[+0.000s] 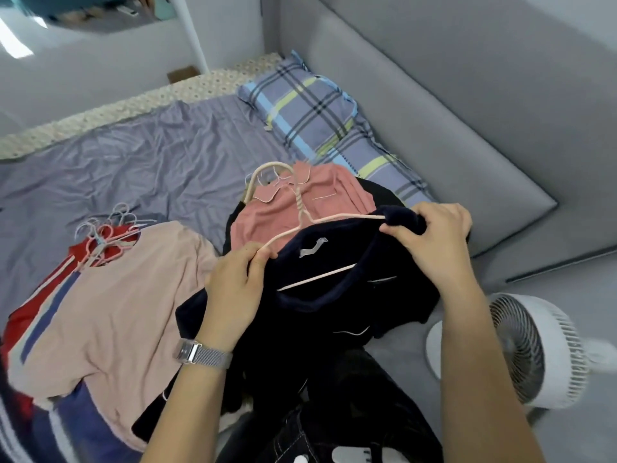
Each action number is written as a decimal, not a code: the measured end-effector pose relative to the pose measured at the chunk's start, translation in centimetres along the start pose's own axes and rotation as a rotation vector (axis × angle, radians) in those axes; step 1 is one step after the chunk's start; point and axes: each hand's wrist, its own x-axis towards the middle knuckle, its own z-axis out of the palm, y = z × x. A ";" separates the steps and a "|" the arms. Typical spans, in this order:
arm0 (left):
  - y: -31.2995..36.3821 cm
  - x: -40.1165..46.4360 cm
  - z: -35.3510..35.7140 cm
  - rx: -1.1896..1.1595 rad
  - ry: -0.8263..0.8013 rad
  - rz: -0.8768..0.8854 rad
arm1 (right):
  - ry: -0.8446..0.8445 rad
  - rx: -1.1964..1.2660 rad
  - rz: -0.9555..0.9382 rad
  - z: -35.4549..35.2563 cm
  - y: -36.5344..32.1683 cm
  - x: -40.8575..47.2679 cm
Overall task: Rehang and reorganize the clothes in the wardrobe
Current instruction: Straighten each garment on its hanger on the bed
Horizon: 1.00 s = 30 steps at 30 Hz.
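two hands hold a dark blue top [334, 305] over the near edge of the bed [140, 162]. a pale pink hanger [300, 208] sits inside the neck of the top, and its hook points away toward the far side of the bed. the left hand [233, 295] pinches the left end of the hanger between thumb and fingers. a silver watch [203, 354] is on that wrist. the right hand [430, 238] has its fingers curled tight on the top's right shoulder, where the other end of the hanger goes in.

just behind the dark top, a pink shirt [300, 208] with a collar lies on the bed on some black clothes. toward the left near corner of the bed lies a light pink t-shirt [110, 309] on a red top with stripes [40, 295], and a bunch of hangers [107, 232] sticks out at their necks. a checked pillow [317, 118] lies along the right edge of the bed, next to a grey padded wall [450, 105]. a white fan [521, 349] stands on the floor near the right arm
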 end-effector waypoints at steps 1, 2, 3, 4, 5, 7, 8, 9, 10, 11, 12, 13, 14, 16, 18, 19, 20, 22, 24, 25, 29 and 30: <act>0.2 0.9 0.5 0.004 0.008 -0.013 | -0.008 -0.003 -0.010 0.2 0.3 1.3; 0.5 1.9 1.2 0.010 0.015 -0.030 | -0.020 -0.001 -0.018 0.2 0.6 2.6; 1.1 3.0 1.9 0.015 0.020 -0.049 | -0.030 -0.004 -0.025 0.1 1.2 4.1; 1.8 4.2 2.9 0.020 0.025 -0.067 | -0.043 -0.011 -0.034 -0.2 1.9 5.9; 2.7 5.4 3.9 0.023 0.035 -0.077 | -0.056 -0.021 -0.037 -0.6 2.6 7.6; 5.0 7.7 6.0 0.015 0.071 -0.079 | -0.064 -0.024 -0.058 -1.8 4.1 11.4; 6.3 8.9 7.0 0.024 0.097 -0.082 | -0.058 -0.010 -0.068 -2.3 4.7 13.3; 7.4 10.1 7.9 0.039 0.125 -0.085 | -0.055 0.011 -0.069 -2.8 5.4 15.1; 8.4 11.3 8.8 0.047 0.151 -0.077 | -0.052 0.034 -0.066 -3.1 6.0 16.9; 8.9 12.5 9.6 0.045 0.167 -0.068 | -0.053 0.051 -0.069 -3.2 6.6 18.6; 9.2 13.6 10.2 0.037 0.172 -0.063 | -0.059 0.058 -0.075 -2.9 7.1 20.1; 9.2 14.6 10.7 0.026 0.168 -0.072 | -0.074 0.058 -0.083 -2.3 7.5 21.6; 8.9 15.5 10.9 0.023 0.163 -0.085 | -0.098 0.057 -0.093 -1.5 7.8 22.8; 8.0 16.9 11.0 0.013 0.177 -0.120 | -0.174 0.060 -0.130 0.8 7.7 24.9; 6.7 17.8 10.2 0.002 0.181 -0.201 | -0.258 0.067 -0.183 3.6 7.1 26.4; 5.8 18.1 9.6 0.008 0.184 -0.242 | -0.299 0.059 -0.219 5.0 6.6 27.0; 5.0 18.4 8.9 0.029 0.197 -0.263 | -0.342 0.049 -0.263 6.5 5.9 27.5; 3.9 19.1 7.3 0.063 0.229 -0.300 | -0.425 0.039 -0.343 9.1 4.4 28.7; 3.0 20.6 6.1 0.091 0.263 -0.323 | -0.484 0.030 -0.396 11.5 3.2 30.2; 2.5 21.8 5.6 0.118 0.280 -0.327 | -0.508 0.017 -0.416 12.6 2.8 31.1; -2.6 27.8 6.1 0.206 0.289 -0.312 | -0.628 -0.087 -0.364 17.7 2.4 35.3; -4.1 29.1 6.8 0.235 0.268 -0.326 | -0.664 -0.107 -0.337 19.2 2.6 36.1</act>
